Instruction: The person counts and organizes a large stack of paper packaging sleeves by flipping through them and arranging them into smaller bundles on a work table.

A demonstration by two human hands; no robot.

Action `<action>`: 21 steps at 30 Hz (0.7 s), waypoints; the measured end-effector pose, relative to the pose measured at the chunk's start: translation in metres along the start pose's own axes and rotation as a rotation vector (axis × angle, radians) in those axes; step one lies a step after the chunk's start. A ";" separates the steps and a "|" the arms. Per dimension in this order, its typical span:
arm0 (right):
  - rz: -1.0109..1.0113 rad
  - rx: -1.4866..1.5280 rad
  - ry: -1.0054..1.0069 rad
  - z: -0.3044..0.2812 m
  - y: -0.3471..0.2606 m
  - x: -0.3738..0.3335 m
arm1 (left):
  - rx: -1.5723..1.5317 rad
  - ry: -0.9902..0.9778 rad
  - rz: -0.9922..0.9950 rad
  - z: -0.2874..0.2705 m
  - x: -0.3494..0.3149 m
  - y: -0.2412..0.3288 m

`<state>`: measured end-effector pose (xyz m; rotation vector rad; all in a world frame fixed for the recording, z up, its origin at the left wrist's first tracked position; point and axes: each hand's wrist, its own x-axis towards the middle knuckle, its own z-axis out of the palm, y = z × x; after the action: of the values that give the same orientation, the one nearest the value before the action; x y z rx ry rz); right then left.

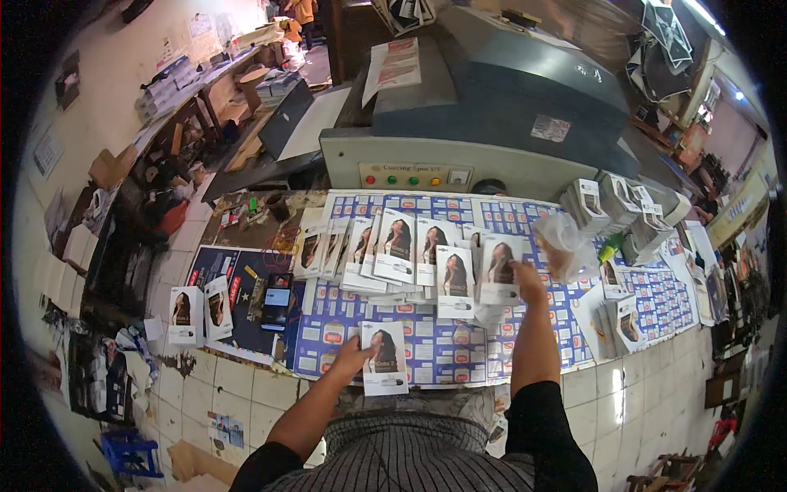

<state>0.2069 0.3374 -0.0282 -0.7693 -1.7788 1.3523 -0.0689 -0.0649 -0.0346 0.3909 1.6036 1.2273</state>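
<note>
My left hand (pixel 352 359) closes on the left edge of a white printed card (pixel 384 379) at the table's near edge. The card bears a picture of a person with long dark hair. Farther right, my right hand (pixel 529 282) grips the right edge of a similar card (pixel 497 289), slightly blurred. Between and beyond my hands lies a spread of overlapping cards (pixel 395 246), fanned in a loose row. One upright card (pixel 454 283) rests at the front of that spread, just left of the card in my right hand.
Blue printed sheets (pixel 344 328) cover the table. A phone (pixel 276 302) lies at the left, near two separate cards (pixel 187 316). A clear plastic bag (pixel 566 248) and stacked bundles (pixel 616 201) stand at the right. A large grey machine (pixel 500 107) borders the far side.
</note>
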 end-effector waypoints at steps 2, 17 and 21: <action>0.446 0.458 0.166 -0.017 -0.015 0.002 | 0.012 -0.003 0.007 -0.004 0.004 -0.008; 0.644 0.388 -0.293 0.225 -0.079 -0.167 | -0.131 0.030 -0.021 0.005 0.004 -0.003; 0.519 0.116 -0.214 0.246 -0.078 -0.177 | -0.499 0.039 -0.242 0.000 0.010 -0.009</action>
<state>0.0907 0.0470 -0.0276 -1.1056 -1.7050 1.9203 -0.0703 -0.0614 -0.0477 -0.1410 1.2732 1.3937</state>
